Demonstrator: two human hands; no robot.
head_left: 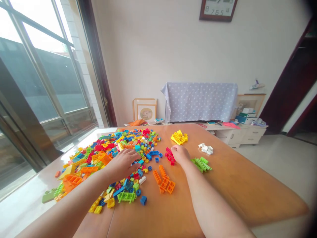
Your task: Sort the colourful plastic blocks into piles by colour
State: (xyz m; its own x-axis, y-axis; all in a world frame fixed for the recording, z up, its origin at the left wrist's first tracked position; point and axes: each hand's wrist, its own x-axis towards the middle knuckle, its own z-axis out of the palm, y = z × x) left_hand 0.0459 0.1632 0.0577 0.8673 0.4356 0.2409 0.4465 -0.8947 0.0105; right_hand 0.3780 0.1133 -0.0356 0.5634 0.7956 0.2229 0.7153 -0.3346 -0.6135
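Observation:
My left hand (127, 160) is over the large mixed pile of toy building bricks (99, 155), its fingers apart and slightly bent, with nothing visibly held. My right hand (180, 153) is closed at a small group of red bricks (169, 156), fingertips pinched on a red one; the grip is partly hidden. Orange bricks (164, 180) lie nearer to me, between my forearms. Beyond my right hand sits a yellow brick cluster (179, 137). Green bricks (201, 164) and white bricks (206, 148) lie to its right.
The brown wooden table (235, 188) has a rounded right corner. A glass window (49, 66) is on the left. Behind the table stand a cloth-covered object (200, 102), a white cabinet (244, 136) and a framed picture (146, 112). A clock (218, 10) hangs on the wall.

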